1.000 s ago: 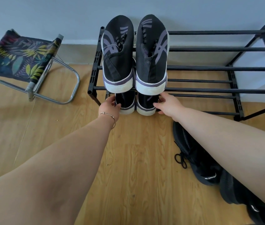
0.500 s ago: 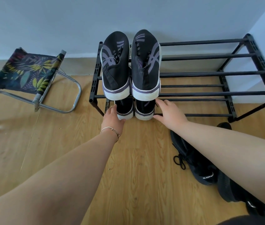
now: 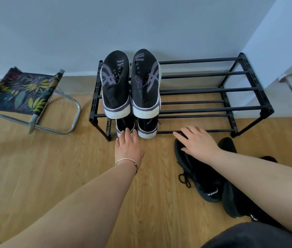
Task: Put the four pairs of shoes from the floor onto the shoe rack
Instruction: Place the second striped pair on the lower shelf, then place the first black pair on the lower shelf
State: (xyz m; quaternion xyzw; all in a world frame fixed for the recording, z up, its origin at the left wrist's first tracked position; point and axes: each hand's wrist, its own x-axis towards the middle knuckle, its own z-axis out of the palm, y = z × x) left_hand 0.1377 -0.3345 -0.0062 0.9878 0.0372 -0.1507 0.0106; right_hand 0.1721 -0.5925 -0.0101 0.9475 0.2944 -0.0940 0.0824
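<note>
1. Shoes first: one black pair with purple stripes sits on the top shelf of the black shoe rack, at the left end, heels toward the camera.
2. A second matching pair is on the bottom shelf right under them, only the heels showing.
3. Left hand is flat and empty, fingers loosely spread, fingertips right at the heel of the lower left shoe. Can't tell if it's actually touching.
4. Right hand is open too, fingers apart, holding nothing, hovering over the toe of a black sneaker on the wood floor just in front of the rack.
5. More black shoes lie beside that sneaker, partly hidden by the right arm.
6. Folding stool with a leafy print stands left of the rack.
</note>
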